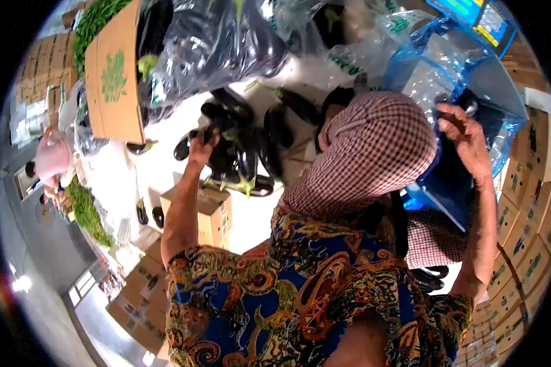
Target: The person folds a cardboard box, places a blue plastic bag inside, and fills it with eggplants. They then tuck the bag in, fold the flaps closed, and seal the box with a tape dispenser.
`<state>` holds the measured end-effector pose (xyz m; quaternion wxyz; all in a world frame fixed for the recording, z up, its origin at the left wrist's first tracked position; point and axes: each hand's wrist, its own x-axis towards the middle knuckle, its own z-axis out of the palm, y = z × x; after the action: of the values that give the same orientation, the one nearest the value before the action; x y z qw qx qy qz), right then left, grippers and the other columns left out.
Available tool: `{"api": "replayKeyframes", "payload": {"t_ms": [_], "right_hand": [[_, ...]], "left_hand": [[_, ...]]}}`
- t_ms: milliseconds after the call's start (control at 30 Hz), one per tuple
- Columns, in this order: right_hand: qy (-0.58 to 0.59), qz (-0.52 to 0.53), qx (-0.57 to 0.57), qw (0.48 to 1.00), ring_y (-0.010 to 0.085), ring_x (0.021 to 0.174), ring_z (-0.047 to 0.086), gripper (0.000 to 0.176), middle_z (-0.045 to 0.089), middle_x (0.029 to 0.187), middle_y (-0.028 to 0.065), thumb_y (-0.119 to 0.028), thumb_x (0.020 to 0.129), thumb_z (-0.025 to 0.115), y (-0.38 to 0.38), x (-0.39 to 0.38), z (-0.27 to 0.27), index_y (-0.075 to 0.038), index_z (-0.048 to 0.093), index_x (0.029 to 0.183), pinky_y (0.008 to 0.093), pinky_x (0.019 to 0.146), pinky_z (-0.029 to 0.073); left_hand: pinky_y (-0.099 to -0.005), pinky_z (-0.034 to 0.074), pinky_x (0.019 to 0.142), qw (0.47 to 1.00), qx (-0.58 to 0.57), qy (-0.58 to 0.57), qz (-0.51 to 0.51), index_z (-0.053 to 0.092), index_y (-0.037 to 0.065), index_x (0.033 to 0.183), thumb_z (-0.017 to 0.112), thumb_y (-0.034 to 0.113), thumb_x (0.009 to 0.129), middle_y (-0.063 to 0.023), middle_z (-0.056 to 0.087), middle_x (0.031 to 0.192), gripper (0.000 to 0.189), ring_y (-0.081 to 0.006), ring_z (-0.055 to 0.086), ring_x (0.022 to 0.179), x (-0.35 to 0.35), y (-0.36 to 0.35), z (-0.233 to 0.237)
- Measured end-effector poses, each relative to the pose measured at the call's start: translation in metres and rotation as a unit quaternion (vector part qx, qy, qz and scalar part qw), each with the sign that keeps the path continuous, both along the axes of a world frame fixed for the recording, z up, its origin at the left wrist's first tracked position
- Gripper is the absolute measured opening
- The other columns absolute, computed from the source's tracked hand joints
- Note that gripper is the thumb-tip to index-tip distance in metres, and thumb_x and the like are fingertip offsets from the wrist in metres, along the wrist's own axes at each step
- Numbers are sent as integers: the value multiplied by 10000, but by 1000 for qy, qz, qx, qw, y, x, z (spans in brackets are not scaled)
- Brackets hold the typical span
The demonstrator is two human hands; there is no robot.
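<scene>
A pile of dark eggplants (245, 153) lies on a white surface in front of my body. My left hand (203, 145) reaches over the pile's left side, its fingers bent against a dark eggplant; how firm the hold is cannot be made out. On the right, my right hand (462, 131) is raised at the opening of a blue plastic-lined container (496, 85), thumb and fingers close together. What it holds, if anything, is too small to name. Dark shapes inside the blue lining are partly hidden by the hand.
A cardboard box (113, 79) with clear plastic and eggplants stands at the upper left. Another carton (208, 211) is below my left hand. Stacked cartons (526, 208) line the right edge. Two other people are at the far left, one in a pink top (54, 156), near green vegetables (87, 208).
</scene>
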<state>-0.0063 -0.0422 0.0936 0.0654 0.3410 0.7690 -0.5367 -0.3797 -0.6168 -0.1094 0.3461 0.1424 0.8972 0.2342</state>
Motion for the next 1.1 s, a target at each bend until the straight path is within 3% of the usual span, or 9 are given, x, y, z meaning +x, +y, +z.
{"api": "replayKeyframes", "payload": {"t_ms": [133,200,333,400,533,700,800,967,1100], "right_hand": [[26,2,136,990,196,836,652,180,686,921,124,-85,880,634,-1,-16,9,25,651,1021,290,770,499],[40,-16,176,983,231,851,661,186,676,957,151,-88,866,644,-4,-37,27,10,654,1024,306,774,506],[113,47,280,952,350,928,622,244,632,1034,178,-84,806,683,9,-83,21,3,623,1026,375,806,508],[193,71,397,894,388,1013,569,343,583,1144,193,-91,770,705,10,-113,-5,-19,599,1088,414,855,482],[99,119,534,831,333,1177,474,495,520,1269,184,-99,680,738,15,-154,-21,-40,581,1146,431,895,418],[-31,157,613,774,250,1006,533,445,594,1074,94,-96,747,588,51,-175,-71,-92,587,1193,394,821,408],[-119,211,522,818,259,968,559,451,608,959,103,-63,658,644,74,-183,-85,-96,574,1103,395,825,407],[115,20,318,941,221,685,592,99,584,818,100,-27,878,555,87,-179,-102,-26,499,960,349,535,431],[192,-156,-98,964,114,643,514,55,504,740,48,-90,958,509,87,-185,-56,-44,489,935,268,549,438]], "left_hand": [[-502,508,829,940,-87,242,-223,581,62,1190,711,314,714,-228,643,1074,553,-410,633,931,14,-8,-19],[-424,517,829,945,-224,143,-191,551,23,1246,577,241,902,-183,631,1164,408,-378,622,996,49,140,92],[-361,515,806,960,168,56,-217,534,16,1274,546,175,946,-152,656,1070,364,-242,643,919,65,278,135],[-316,508,805,937,285,-152,-133,557,31,1259,518,184,976,-103,652,1072,324,-177,624,921,61,335,106],[-294,512,807,904,346,-222,-120,579,19,1215,532,194,973,-94,638,1107,303,-174,617,973,41,464,23],[-306,516,800,943,296,-141,-50,584,19,1184,551,216,949,-92,641,1093,309,-184,619,964,31,580,-30],[-314,519,795,963,257,-69,-52,587,19,1165,563,229,934,-90,642,1085,313,-190,620,958,29,624,-47],[-326,523,787,972,228,-17,-52,592,19,1134,582,251,910,-88,645,1071,323,-200,622,949,32,675,-62],[-336,526,781,974,221,5,-50,596,19,1108,597,269,890,-86,647,1060,332,-208,623,941,36,686,-66]]}}
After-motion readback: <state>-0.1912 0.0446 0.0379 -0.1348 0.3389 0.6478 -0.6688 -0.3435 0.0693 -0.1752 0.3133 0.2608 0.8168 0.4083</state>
